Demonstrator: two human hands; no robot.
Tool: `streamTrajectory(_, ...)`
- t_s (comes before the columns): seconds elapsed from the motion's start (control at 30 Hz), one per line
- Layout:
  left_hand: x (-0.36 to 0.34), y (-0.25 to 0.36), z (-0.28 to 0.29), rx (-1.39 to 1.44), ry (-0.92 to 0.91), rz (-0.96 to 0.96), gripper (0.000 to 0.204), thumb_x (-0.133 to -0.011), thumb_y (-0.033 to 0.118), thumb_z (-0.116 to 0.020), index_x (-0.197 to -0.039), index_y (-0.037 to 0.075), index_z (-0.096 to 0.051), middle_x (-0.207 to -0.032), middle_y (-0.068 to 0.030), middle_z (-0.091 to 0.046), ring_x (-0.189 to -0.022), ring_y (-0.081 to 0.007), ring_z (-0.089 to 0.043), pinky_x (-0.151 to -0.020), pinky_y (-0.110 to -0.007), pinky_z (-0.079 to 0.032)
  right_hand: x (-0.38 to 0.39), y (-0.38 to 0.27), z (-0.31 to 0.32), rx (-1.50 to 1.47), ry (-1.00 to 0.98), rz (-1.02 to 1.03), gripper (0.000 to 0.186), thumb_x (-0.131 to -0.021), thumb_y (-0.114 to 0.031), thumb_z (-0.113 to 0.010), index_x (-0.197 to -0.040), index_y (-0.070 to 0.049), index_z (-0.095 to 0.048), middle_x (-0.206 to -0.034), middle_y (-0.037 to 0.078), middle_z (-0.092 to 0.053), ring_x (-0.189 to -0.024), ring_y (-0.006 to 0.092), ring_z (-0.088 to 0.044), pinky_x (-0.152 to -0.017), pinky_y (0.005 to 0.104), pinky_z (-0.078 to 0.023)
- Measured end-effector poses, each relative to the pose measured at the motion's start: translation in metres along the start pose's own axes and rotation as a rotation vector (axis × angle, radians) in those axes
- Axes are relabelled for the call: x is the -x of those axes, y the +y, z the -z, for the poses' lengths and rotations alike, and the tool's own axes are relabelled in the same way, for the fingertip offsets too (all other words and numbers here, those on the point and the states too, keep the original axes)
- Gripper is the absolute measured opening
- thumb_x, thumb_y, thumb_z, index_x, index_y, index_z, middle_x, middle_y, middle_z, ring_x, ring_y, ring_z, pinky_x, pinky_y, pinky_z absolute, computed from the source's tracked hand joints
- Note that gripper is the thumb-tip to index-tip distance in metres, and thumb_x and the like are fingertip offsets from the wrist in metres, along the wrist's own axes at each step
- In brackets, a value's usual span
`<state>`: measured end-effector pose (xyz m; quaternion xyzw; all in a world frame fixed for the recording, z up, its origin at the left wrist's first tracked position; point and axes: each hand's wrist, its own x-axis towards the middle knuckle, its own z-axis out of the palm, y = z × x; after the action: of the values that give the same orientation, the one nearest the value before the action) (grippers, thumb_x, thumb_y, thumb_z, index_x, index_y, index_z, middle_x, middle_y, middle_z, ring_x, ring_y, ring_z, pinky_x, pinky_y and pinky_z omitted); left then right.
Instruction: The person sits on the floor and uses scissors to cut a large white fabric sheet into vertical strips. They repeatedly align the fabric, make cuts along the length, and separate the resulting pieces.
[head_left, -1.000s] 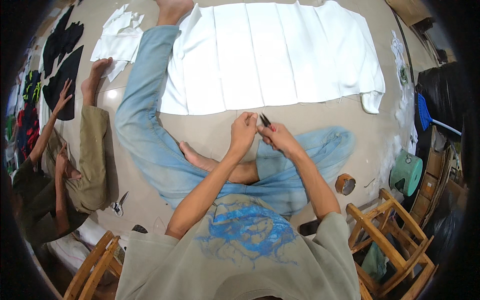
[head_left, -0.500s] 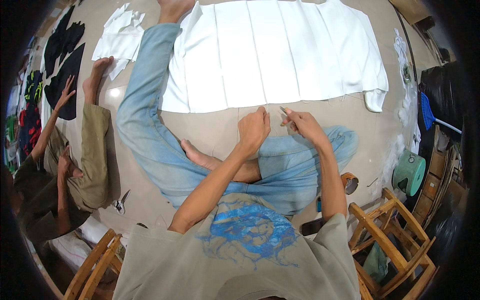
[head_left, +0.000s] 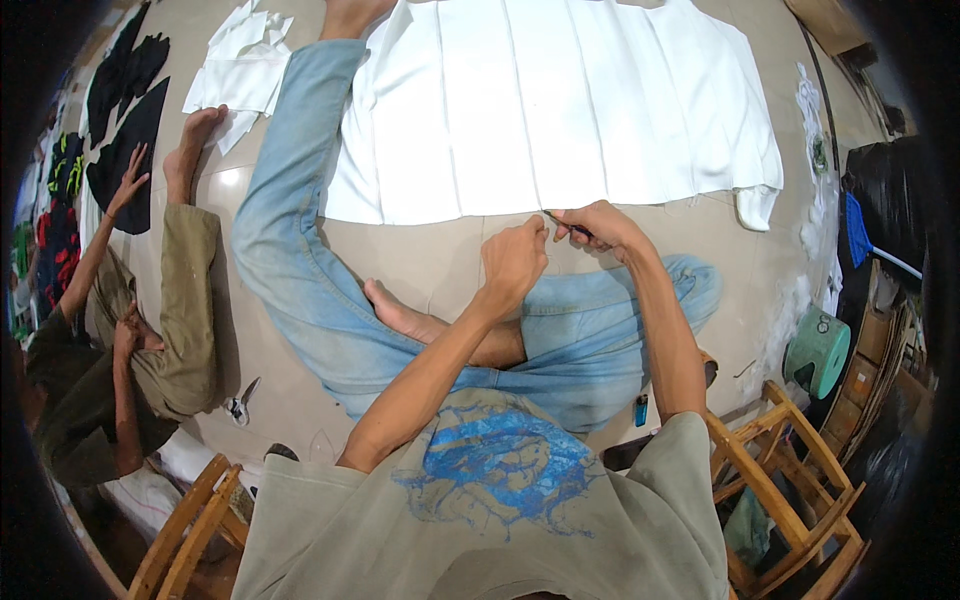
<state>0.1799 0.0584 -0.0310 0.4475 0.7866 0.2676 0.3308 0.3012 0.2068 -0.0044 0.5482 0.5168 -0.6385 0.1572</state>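
Observation:
A wide white pleated cloth (head_left: 530,110) lies spread on the tiled floor ahead of me. Just below its near edge, my left hand (head_left: 515,258) is pinched, on what is too small to make out. My right hand (head_left: 605,230) grips small dark thread snips (head_left: 556,222), their tip at the cloth's edge beside my left fingertips. Both hands are above my bent leg in blue jeans (head_left: 600,300), close to each other.
On the left a seated co-worker's hand (head_left: 125,185) reaches near black cloth pieces (head_left: 130,140), with metal scissors (head_left: 240,400) beside that person's leg. White scraps (head_left: 235,65) lie upper left. Wooden stools (head_left: 790,500), a green round object (head_left: 815,350) and a blue dustpan (head_left: 855,225) stand right.
Both my hands have moved forward and to the right, toward the cloth's edge. The snips, earlier angled up between my hands, now point at that edge.

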Motion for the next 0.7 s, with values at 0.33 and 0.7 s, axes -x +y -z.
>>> streamTrajectory(0.33, 0.007, -0.019, 0.01, -0.239, -0.301, -0.167, 0.023, -0.094, 0.027, -0.061, -0.096, 0.007, -0.072, -0.08, -0.0216, -0.07, -0.078, -0.0429, -0.069, -0.072, -0.054, -0.053, 0.004, 0.009, 0.005, 0.196, -0.029, 0.087, 0.042, -0.092, -0.045, -0.073, -0.086, -0.004, -0.076, -0.055, -0.002, -0.049, -0.048, 0.0094, -0.039, -0.045, 0.0286, -0.027)
streamTrajectory(0.7, -0.001, -0.047, 0.182, -0.451, 0.133, -0.308, 0.074, -0.09, 0.031, -0.076, -0.152, 0.005, -0.045, -0.153, -0.0254, -0.045, -0.141, -0.0437, -0.043, -0.114, -0.056, -0.035, 0.026, 0.041, 0.082, -0.412, 0.829, 0.366, 0.055, -0.097, -0.053, -0.068, -0.081, 0.0, -0.062, -0.067, 0.002, -0.054, -0.063, 0.0151, -0.048, -0.061, 0.0313, -0.043)
